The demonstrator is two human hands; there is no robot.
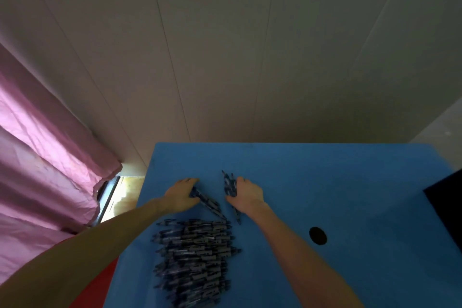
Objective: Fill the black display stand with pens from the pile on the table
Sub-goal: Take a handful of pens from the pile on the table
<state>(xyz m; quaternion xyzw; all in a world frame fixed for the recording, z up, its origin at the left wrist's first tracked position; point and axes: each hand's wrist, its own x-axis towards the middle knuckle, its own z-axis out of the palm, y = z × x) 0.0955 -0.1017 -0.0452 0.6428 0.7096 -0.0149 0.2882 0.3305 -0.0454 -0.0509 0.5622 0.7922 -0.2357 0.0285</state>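
Only a dark corner of the black display stand (447,205) shows, cut off at the right edge; the heap of dark blue pens (195,257) runs off the blue worktop (325,177) below. The left hand (181,195) and right hand (246,194) each curl round a few pens beyond the heap, beside a pink curtain (45,157).

no legible text, pen (197,255) print blurred

Bare table (312,177) beyond pen pile (195,257)

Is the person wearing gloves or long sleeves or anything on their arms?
No. The left hand and the right hand are both bare, with no gloves. Both forearms are uncovered as far as the picture shows, with no sleeves. I can see no watch, bracelet or ring, though the picture is dim.
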